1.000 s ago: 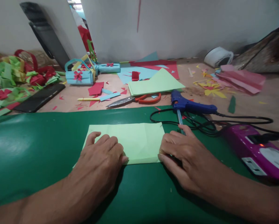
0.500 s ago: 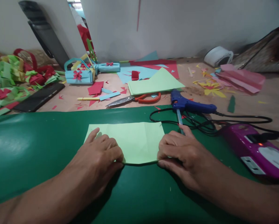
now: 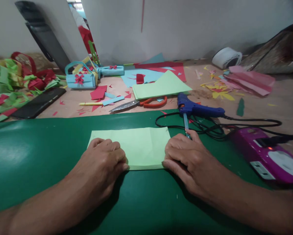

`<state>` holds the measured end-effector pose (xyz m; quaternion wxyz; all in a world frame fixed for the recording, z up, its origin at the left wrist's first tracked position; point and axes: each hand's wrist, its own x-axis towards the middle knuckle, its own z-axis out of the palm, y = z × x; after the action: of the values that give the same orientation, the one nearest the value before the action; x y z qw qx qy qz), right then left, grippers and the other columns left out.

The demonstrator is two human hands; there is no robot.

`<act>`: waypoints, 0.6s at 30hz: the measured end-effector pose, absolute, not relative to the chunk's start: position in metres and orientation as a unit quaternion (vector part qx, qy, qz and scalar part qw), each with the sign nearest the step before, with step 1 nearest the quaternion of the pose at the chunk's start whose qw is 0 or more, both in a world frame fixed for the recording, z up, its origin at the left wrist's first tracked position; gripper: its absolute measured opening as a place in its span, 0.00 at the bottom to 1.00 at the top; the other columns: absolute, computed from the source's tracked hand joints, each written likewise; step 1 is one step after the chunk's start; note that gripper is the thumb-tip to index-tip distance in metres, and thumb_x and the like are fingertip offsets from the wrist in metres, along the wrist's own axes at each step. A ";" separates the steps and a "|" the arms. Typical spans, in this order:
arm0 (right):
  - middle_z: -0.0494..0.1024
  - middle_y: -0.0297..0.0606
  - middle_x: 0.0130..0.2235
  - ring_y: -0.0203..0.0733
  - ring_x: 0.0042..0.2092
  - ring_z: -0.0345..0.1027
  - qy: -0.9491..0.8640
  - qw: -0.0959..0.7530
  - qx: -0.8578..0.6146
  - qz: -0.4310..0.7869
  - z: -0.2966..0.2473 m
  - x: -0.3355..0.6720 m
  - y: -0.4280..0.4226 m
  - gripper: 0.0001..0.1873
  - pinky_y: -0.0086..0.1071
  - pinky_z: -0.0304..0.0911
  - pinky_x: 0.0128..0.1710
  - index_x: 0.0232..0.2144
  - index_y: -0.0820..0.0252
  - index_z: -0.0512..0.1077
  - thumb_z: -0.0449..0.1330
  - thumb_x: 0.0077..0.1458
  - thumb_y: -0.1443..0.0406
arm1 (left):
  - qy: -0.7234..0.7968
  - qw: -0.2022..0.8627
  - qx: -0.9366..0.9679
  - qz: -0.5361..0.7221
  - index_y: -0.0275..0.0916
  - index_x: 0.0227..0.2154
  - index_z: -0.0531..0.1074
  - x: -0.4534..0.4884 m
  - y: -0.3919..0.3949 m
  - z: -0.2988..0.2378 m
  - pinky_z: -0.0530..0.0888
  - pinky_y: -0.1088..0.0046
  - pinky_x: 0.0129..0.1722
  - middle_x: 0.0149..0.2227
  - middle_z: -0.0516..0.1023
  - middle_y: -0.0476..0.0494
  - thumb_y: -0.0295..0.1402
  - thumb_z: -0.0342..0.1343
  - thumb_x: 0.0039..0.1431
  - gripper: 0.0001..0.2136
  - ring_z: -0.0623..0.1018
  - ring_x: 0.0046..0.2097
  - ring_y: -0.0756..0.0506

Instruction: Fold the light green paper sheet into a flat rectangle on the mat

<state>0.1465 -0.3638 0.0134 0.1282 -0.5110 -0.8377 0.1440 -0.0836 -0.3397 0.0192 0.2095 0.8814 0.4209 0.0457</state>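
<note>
A folded light green paper sheet (image 3: 139, 147) lies flat on the dark green mat (image 3: 38, 153). My left hand (image 3: 101, 164) rests on the sheet's near left part, fingers curled and pressed on the near folded edge. My right hand (image 3: 188, 160) is at the sheet's right end, fingers curled and pinching its near right corner. Both hands press the near edge down against the mat.
A blue glue gun (image 3: 197, 109) with a black cord (image 3: 234, 125) and a purple device (image 3: 269, 155) lie to the right. Beyond the mat are orange-handled scissors (image 3: 141, 103), more green sheets (image 3: 161, 86), blue paper baskets (image 3: 80, 78), a black phone (image 3: 37, 102), paper scraps and a white tape roll (image 3: 226, 57).
The near edge of the sheet, slightly lifted half a second ago, now lies flat. My left hand's fingers curled in and both hands shifted slightly toward the near edge.
</note>
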 end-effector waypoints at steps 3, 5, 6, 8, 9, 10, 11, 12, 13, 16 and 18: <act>0.65 0.34 0.26 0.40 0.33 0.54 -0.842 0.122 -0.514 0.112 0.011 0.145 -0.363 0.14 0.43 0.44 0.43 0.19 0.60 0.61 0.50 0.56 0.67 | 0.438 0.212 0.874 0.012 0.37 0.24 0.68 -0.083 -0.339 0.022 0.58 0.61 0.37 0.29 0.70 0.44 0.31 0.43 0.59 0.12 0.65 0.33 0.44; 0.65 0.34 0.27 0.40 0.33 0.54 -0.845 0.124 -0.512 0.095 0.010 0.145 -0.363 0.14 0.43 0.44 0.43 0.19 0.60 0.61 0.49 0.56 0.67 | 0.434 0.205 0.877 0.009 0.37 0.24 0.68 -0.082 -0.338 0.022 0.57 0.61 0.37 0.29 0.70 0.44 0.31 0.42 0.59 0.12 0.64 0.33 0.44; 0.65 0.34 0.27 0.40 0.33 0.54 -0.846 0.127 -0.511 0.087 0.010 0.145 -0.363 0.14 0.43 0.44 0.43 0.19 0.60 0.61 0.49 0.56 0.68 | 0.432 0.202 0.879 0.009 0.37 0.24 0.68 -0.082 -0.338 0.022 0.57 0.62 0.36 0.29 0.69 0.44 0.31 0.42 0.59 0.12 0.64 0.33 0.44; 0.65 0.34 0.26 0.40 0.33 0.54 -0.849 0.134 -0.505 0.076 0.010 0.144 -0.363 0.14 0.43 0.44 0.43 0.19 0.60 0.61 0.49 0.56 0.68 | 0.432 0.198 0.880 0.012 0.38 0.23 0.67 -0.083 -0.337 0.022 0.56 0.64 0.35 0.28 0.69 0.45 0.32 0.42 0.59 0.13 0.64 0.32 0.45; 0.65 0.34 0.26 0.40 0.33 0.54 -0.851 0.136 -0.503 0.073 0.009 0.144 -0.363 0.13 0.43 0.44 0.43 0.19 0.60 0.61 0.49 0.56 0.68 | 0.431 0.197 0.880 0.015 0.38 0.22 0.66 -0.083 -0.337 0.021 0.56 0.65 0.33 0.27 0.68 0.45 0.32 0.41 0.60 0.14 0.64 0.31 0.45; 0.65 0.34 0.26 0.40 0.33 0.54 -0.851 0.137 -0.501 0.069 0.009 0.144 -0.364 0.13 0.43 0.44 0.43 0.19 0.60 0.61 0.49 0.56 0.68 | 0.429 0.197 0.881 0.016 0.38 0.21 0.66 -0.084 -0.337 0.020 0.55 0.66 0.32 0.27 0.68 0.45 0.33 0.41 0.60 0.14 0.63 0.31 0.45; 0.65 0.34 0.26 0.40 0.33 0.54 -0.852 0.136 -0.501 0.066 0.009 0.144 -0.364 0.13 0.43 0.44 0.43 0.19 0.60 0.61 0.49 0.56 0.68 | 0.426 0.195 0.883 0.022 0.38 0.21 0.65 -0.084 -0.336 0.019 0.55 0.66 0.32 0.26 0.68 0.45 0.33 0.41 0.60 0.15 0.63 0.30 0.46; 0.65 0.34 0.26 0.40 0.32 0.54 -0.852 0.136 -0.501 0.063 0.009 0.145 -0.364 0.13 0.43 0.44 0.43 0.19 0.60 0.61 0.49 0.56 0.68 | 0.422 0.191 0.886 0.031 0.38 0.20 0.65 -0.085 -0.336 0.019 0.54 0.67 0.31 0.25 0.67 0.46 0.34 0.41 0.61 0.15 0.63 0.29 0.46; 0.65 0.34 0.26 0.40 0.32 0.54 -0.853 0.135 -0.501 0.059 0.009 0.145 -0.364 0.13 0.43 0.44 0.43 0.19 0.60 0.61 0.49 0.56 0.68 | 0.417 0.187 0.888 0.038 0.38 0.20 0.64 -0.086 -0.336 0.018 0.54 0.67 0.31 0.25 0.67 0.46 0.34 0.40 0.61 0.15 0.62 0.29 0.46; 0.64 0.34 0.26 0.40 0.32 0.54 -0.856 0.136 -0.496 0.049 0.008 0.145 -0.363 0.13 0.43 0.45 0.43 0.19 0.60 0.62 0.49 0.56 0.68 | 0.408 0.174 0.895 0.050 0.38 0.20 0.64 -0.087 -0.335 0.016 0.54 0.67 0.31 0.25 0.66 0.45 0.33 0.39 0.61 0.16 0.62 0.29 0.46; 0.64 0.34 0.26 0.40 0.32 0.54 -0.857 0.135 -0.494 0.046 0.008 0.144 -0.363 0.13 0.43 0.45 0.43 0.19 0.60 0.62 0.49 0.56 0.67 | 0.408 0.170 0.896 0.038 0.38 0.21 0.64 -0.087 -0.335 0.015 0.54 0.66 0.32 0.26 0.66 0.45 0.32 0.39 0.61 0.15 0.62 0.30 0.46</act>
<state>0.1443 -0.3628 0.0076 0.1355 -0.4943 -0.8575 0.0458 -0.0871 -0.3349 0.0154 0.1700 0.8962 0.4080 0.0376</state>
